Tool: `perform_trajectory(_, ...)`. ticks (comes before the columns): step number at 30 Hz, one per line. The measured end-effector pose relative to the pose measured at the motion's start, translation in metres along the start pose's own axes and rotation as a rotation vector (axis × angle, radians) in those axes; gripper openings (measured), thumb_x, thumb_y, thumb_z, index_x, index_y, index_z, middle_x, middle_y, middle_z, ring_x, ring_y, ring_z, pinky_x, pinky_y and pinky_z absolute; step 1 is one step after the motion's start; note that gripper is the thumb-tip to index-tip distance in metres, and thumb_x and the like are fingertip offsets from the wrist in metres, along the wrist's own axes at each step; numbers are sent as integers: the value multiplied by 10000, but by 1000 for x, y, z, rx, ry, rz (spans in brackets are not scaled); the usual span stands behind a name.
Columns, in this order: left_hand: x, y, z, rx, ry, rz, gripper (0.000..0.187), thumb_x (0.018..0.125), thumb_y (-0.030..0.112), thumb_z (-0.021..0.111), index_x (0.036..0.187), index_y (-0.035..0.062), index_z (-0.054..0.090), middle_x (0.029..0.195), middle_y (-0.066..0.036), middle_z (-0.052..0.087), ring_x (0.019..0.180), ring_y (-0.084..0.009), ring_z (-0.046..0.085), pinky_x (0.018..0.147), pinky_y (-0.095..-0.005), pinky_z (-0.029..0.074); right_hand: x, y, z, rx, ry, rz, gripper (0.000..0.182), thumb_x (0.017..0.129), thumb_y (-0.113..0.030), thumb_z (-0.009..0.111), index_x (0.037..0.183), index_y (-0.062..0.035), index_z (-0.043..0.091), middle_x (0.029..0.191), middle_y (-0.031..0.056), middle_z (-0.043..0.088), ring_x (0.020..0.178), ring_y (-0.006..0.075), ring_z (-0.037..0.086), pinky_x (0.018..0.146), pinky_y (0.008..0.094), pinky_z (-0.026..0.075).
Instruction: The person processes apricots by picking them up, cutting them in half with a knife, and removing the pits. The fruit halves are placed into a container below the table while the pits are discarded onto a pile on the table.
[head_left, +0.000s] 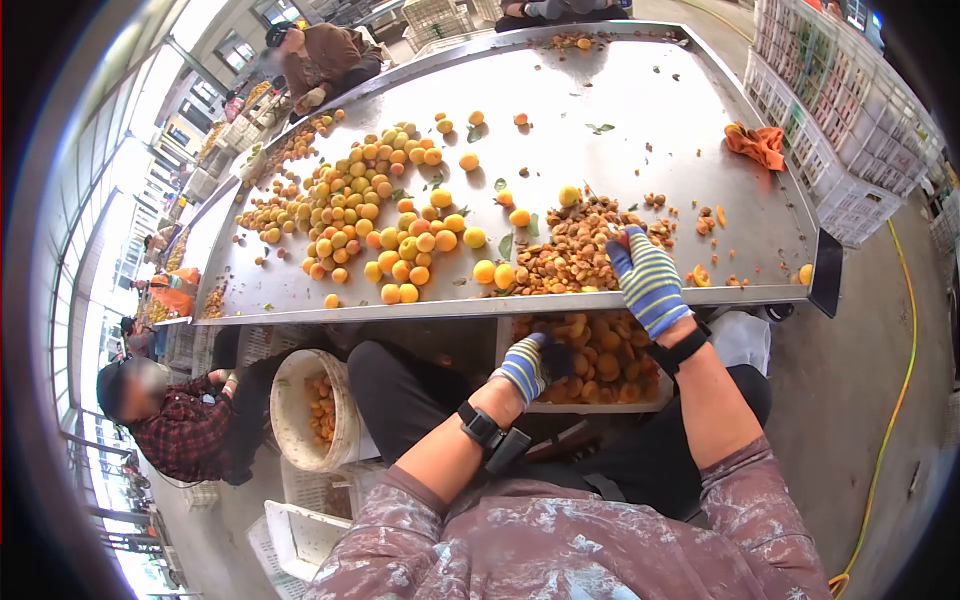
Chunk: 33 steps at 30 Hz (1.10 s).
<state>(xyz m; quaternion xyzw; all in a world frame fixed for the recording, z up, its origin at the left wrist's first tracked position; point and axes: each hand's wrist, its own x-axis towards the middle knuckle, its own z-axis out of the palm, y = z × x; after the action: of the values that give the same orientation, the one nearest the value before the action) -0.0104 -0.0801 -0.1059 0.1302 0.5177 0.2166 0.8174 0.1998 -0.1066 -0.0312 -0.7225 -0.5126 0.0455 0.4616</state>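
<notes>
My left hand [530,368], in a blue, white and yellow striped glove with dark fingers, hangs over a crate [660,392] below the table edge. Inside that crate lie many orange apricot halves [605,360]. Its fingers are dark and blurred, so their grip does not show. Above the table's near edge is my right hand [645,278], gloved alike, its fingers curled beside a heap of apricot pits [575,245]. What those fingers hold, if anything, is too small to make out. Whole apricots [420,240] are spread left of the heap.
The steel table [640,110] has a raised rim. An orange cloth [755,146] lies at its right side, near stacked white crates [840,110]. A white bucket [300,410] with apricot pieces stands at my left. Other people [190,420] sit around the table.
</notes>
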Motion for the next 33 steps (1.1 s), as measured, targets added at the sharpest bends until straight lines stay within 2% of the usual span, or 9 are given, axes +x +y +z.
perform_trajectory(5, -42, 51, 8, 729, -176, 426, 274, 875, 348, 588, 821, 83, 632, 685, -29, 609, 586, -101, 552, 507, -219, 428, 0, 8, 3, 28, -20, 26, 230, 868, -248, 613, 909, -24, 575, 732, 158, 642, 661, 339, 620, 569, 402, 479)
perform_trajectory(7, -19, 75, 3, 1042, 82, 1278, 169, 818, 177, 644, 804, 10, 627, 677, -108, 623, 607, -230, 587, 592, -330, 452, 1, 0, -2, -79, -46, -16, 230, 873, -255, 606, 912, -30, 576, 719, 160, 637, 642, 338, 616, 553, 404, 471)
perform_trajectory(8, -21, 92, 1, 1185, 234, 1374, 171, 798, 157, 640, 849, -3, 613, 759, -154, 633, 714, -316, 602, 680, -384, 467, 0, 1, 0, -65, -45, -24, 225, 873, -254, 605, 905, -34, 576, 705, 162, 631, 623, 334, 611, 539, 405, 464)
perform_trajectory(12, -10, 138, -10, 1758, 404, 1184, 433, 786, 200, 624, 1183, 44, 547, 1140, -225, 538, 1038, -341, 543, 919, -384, 431, -1, -2, 4, -78, -40, -84, 238, 875, -261, 597, 884, -25, 567, 678, 161, 622, 615, 336, 605, 535, 405, 462)
perform_trajectory(17, 18, 151, -22, 1810, 206, 1042, 465, 785, 189, 613, 1236, 120, 527, 1165, -231, 519, 1063, -375, 522, 956, -365, 409, -2, -4, 2, -151, -108, -68, 256, 893, -288, 563, 879, -32, 558, 631, 154, 600, 583, 331, 593, 528, 407, 460)
perform_trajectory(21, 25, 153, -27, 1524, 189, 1122, 480, 751, 131, 651, 1210, 56, 529, 1069, -163, 594, 958, -265, 592, 821, -329, 489, -4, -4, 7, -114, -120, -39, 274, 902, -283, 557, 873, -10, 566, 642, 161, 606, 596, 311, 604, 516, 388, 466)
perform_trajectory(24, 11, 156, -19, 183, -389, 491, 344, 792, 77, 605, 1131, 65, 551, 948, -127, 613, 719, -189, 618, 555, -227, 497, -7, 4, 26, 260, -110, 64, 242, 914, -241, 556, 899, -5, 604, 659, 116, 610, 565, 223, 589, 484, 326, 445)
perform_trajectory(28, -30, 120, 29, -93, -463, 370, 267, 837, 115, 598, 1089, 61, 528, 966, -137, 608, 661, -179, 570, 577, -222, 495, -7, -43, 3, 986, -382, 436, 220, 938, -239, 531, 909, -31, 597, 632, -31, 518, 542, 34, 445, 477, 203, 371)
perform_trajectory(33, -25, 82, 53, -98, -671, 429, 293, 872, 151, 551, 1145, 50, 523, 1015, -130, 602, 672, -157, 505, 585, -220, 450, -14, -31, 17, 943, -360, 302, 241, 947, -240, 512, 874, -19, 570, 608, -31, 483, 536, 43, 411, 478, 215, 358)
